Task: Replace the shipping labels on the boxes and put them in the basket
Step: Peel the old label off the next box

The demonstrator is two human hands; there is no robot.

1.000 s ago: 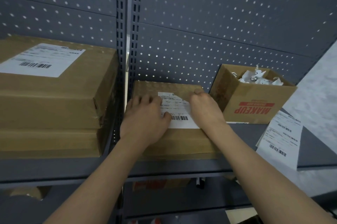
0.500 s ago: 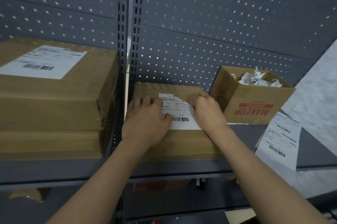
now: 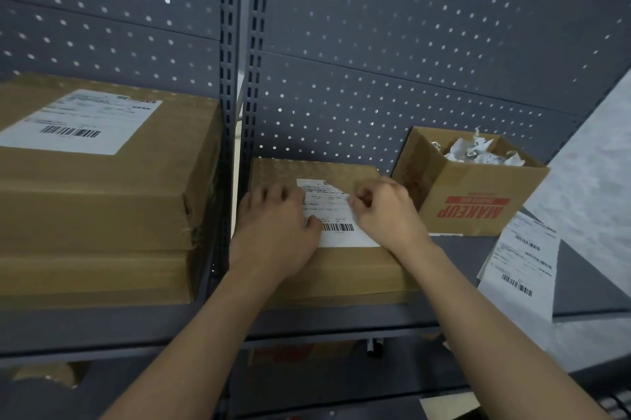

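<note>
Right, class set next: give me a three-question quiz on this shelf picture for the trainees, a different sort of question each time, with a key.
1. True or false: the right hand pinches a lifted corner of the label on the middle box.
2. The open MAKEUP box holds: A crumpled paper; B bottles; C tape rolls.
3. Fill in: as the camera sees it, the loose label sheets lie on the shelf to the ___ of the MAKEUP box.

Key: 1 true; 2 A; 3 right.
</note>
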